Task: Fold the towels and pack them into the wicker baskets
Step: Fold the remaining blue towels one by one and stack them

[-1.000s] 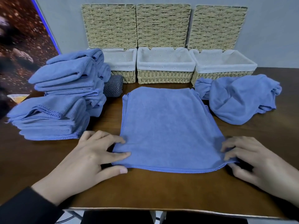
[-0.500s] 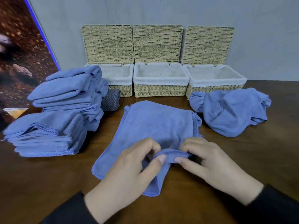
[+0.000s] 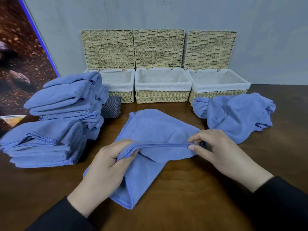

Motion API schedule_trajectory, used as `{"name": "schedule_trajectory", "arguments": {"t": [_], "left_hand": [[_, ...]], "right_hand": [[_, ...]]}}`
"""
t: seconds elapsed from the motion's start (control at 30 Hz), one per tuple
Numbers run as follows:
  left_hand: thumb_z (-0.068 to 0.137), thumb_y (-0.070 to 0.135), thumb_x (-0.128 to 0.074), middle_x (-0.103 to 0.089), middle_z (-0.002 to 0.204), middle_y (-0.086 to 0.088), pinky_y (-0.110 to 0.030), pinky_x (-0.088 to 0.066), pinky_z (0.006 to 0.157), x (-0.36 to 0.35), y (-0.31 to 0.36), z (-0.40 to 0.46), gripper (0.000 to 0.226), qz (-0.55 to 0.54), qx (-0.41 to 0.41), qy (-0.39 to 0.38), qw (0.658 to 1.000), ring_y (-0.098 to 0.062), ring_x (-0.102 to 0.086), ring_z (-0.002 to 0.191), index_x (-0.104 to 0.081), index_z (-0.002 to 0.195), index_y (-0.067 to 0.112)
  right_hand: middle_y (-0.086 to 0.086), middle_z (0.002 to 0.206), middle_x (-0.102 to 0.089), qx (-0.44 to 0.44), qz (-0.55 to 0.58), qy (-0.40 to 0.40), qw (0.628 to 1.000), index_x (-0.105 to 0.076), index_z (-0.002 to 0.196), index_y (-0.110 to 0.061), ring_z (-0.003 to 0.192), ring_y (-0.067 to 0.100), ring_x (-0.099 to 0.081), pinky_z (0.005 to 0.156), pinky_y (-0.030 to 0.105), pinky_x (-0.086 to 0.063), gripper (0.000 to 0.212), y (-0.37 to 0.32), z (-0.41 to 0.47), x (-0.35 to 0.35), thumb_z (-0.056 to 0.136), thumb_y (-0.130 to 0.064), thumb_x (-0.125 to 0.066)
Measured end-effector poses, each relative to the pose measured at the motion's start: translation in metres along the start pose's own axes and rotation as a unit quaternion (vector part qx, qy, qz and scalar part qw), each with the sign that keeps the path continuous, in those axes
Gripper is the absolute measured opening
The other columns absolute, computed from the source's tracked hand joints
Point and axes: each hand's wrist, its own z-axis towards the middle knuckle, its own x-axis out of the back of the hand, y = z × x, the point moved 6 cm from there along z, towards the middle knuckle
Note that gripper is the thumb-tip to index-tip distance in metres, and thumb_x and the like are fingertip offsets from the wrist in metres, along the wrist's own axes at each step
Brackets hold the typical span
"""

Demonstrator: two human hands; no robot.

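Soft blue towel [image 3: 155,129], stitched hem pinched taut between left hand [image 3: 106,165] and right hand [image 3: 216,147]. Behind, three woven baskets [image 3: 162,95], cloth-lined, lids upright. Left basket partly hidden by folded stack [image 3: 63,104].

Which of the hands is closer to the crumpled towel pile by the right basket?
Right. The right hand sits just beside the crumpled towel pile; the left hand is farther away.
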Motion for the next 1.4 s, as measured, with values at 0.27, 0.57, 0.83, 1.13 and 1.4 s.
{"name": "schedule_trajectory", "arguments": {"t": [0.27,0.57,0.83,1.13,1.4], "left_hand": [[0.096,0.031,-0.057,-0.032,0.054,0.018,-0.009,-0.028,0.051,0.04,0.028,0.018,0.041,0.033,-0.007,0.094,0.995,0.002,-0.033,0.052,-0.036,0.061,0.025],[0.101,0.04,-0.053,-0.028,0.049,0.013,-0.031,-0.024,0.045,0.073,0.028,0.019,0.052,0.04,0.03,0.211,0.976,-0.005,-0.026,0.048,-0.031,0.056,0.025],[0.083,0.078,-0.054,-0.052,0.09,-0.001,-0.041,-0.038,0.075,0.122,0.016,0.029,0.055,-0.033,0.043,0.269,0.962,-0.016,-0.047,0.084,-0.057,0.091,0.023],[0.102,0.043,-0.053,-0.069,0.078,0.016,-0.018,-0.047,0.062,0.13,0.037,0.044,0.041,-0.061,0.045,0.236,0.969,0.0,-0.059,0.069,-0.072,0.086,0.01],[0.088,0.056,-0.069,-0.053,0.092,-0.008,-0.041,-0.033,0.074,0.159,0.067,0.073,0.068,-0.102,-0.024,0.242,0.965,-0.021,-0.045,0.084,-0.058,0.094,-0.011]], "right_hand": [[-0.011,0.082,-0.066,-0.012,0.046,0.025,0.999,-0.064,0.087,-0.036,0.081,0.013,-0.063,0.069,0.018,-0.045,0.017,-0.015,0.01,0.031,0.094,-0.021,-0.069],[-0.027,0.092,-0.049,-0.031,-0.084,0.099,0.991,-0.049,0.094,-0.023,0.079,-0.001,-0.048,0.058,0.024,-0.036,0.035,-0.021,0.014,0.054,0.083,0.01,-0.058],[-0.025,0.083,-0.053,0.019,-0.143,0.05,0.988,-0.059,0.101,-0.033,0.074,0.002,-0.053,0.064,0.02,-0.043,0.025,-0.028,0.002,0.08,0.094,-0.012,-0.048],[-0.016,0.073,-0.061,0.05,-0.289,0.072,0.953,-0.061,0.075,-0.038,0.069,0.013,-0.06,0.057,0.037,-0.051,0.038,-0.049,0.002,0.134,0.085,-0.069,-0.042],[-0.008,0.084,-0.071,0.013,-0.068,0.301,0.951,-0.064,0.08,-0.036,0.077,0.007,-0.065,0.072,0.035,-0.049,0.017,-0.085,0.012,0.197,0.095,-0.043,-0.064]]}}
